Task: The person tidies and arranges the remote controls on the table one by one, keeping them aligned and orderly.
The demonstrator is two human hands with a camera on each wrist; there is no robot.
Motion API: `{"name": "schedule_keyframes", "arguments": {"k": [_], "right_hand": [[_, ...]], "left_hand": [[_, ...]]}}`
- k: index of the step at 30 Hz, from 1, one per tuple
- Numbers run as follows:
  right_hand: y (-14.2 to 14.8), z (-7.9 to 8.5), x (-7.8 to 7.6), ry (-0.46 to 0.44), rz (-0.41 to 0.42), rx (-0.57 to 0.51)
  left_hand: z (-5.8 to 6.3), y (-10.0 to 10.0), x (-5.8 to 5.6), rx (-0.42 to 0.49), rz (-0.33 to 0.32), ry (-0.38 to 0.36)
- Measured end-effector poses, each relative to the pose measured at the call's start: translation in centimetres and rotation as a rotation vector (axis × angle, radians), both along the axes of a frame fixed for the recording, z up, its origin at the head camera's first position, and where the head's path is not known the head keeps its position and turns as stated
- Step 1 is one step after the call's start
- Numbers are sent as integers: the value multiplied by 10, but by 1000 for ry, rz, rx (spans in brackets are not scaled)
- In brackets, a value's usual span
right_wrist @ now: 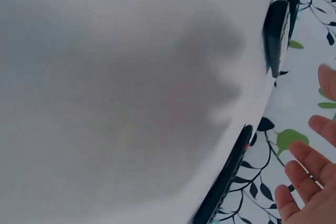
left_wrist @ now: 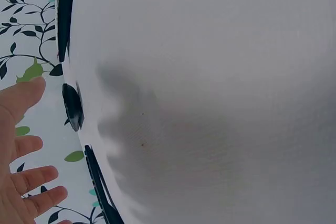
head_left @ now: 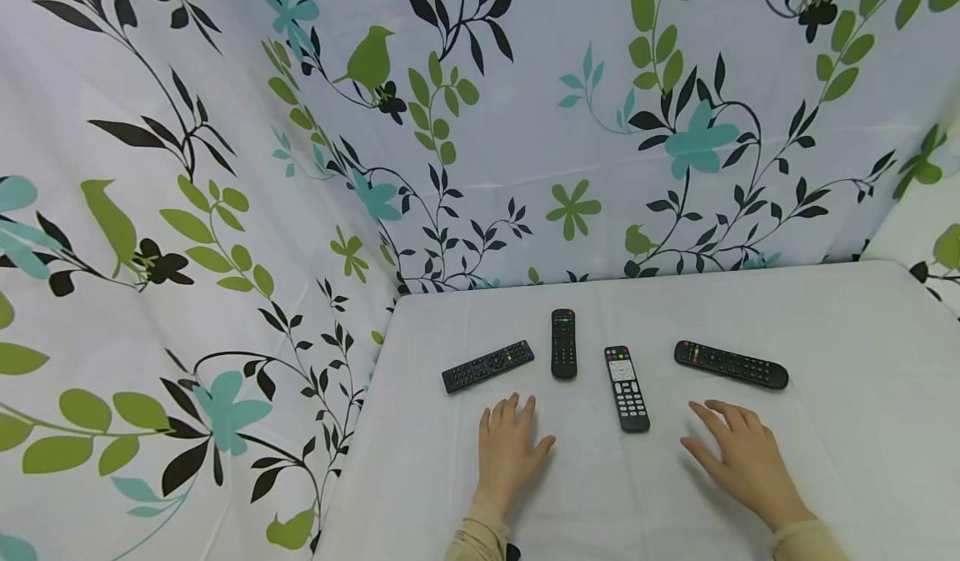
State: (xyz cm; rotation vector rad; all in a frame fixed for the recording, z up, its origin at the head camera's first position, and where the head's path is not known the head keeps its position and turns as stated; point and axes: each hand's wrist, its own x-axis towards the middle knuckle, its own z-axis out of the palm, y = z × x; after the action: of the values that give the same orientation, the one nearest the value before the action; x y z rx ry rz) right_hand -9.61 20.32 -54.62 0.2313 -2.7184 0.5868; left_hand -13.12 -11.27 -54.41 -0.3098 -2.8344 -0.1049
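Several black remote controls lie on a white-covered table. In the head view my left hand [head_left: 507, 453], fingers spread, hovers just in front of the left remote control [head_left: 487, 366], which lies aslant. Beyond it a narrow remote control [head_left: 564, 343] points away from me. Between my hands is a remote control with a white round pad [head_left: 626, 388]. My right hand [head_left: 738, 458], fingers loosely extended, is nearest the right remote control [head_left: 731, 365]. Both hands hold nothing. The left wrist view shows the left fingers [left_wrist: 39, 177] apart from the remotes; the right wrist view shows the right fingers [right_wrist: 304, 179] likewise.
A white cloth covers the table [head_left: 862, 461]. Behind it and along its left side hang curtains [head_left: 525, 127] printed with leaves, birds and flowers. The table's far edge runs just behind the remotes. A small dark thing [head_left: 513, 552] shows beside the left sleeve.
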Motion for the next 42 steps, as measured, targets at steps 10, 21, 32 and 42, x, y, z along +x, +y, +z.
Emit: {"name": "schedule_keyframes", "arguments": {"k": [10, 21, 32, 42], "right_hand": [[-30, 14, -8, -54, -73, -113], [-67, 35, -20, -126, -2, -135], [-109, 51, -35, -211, 62, -186], [-142, 51, -55, -250, 106, -223]], "left_hand": [[1, -11, -5, 48, 1, 50], [9, -25, -18, 7, -1, 127], [28, -38, -34, 41, 29, 96], [38, -49, -62, 81, 32, 77]]}}
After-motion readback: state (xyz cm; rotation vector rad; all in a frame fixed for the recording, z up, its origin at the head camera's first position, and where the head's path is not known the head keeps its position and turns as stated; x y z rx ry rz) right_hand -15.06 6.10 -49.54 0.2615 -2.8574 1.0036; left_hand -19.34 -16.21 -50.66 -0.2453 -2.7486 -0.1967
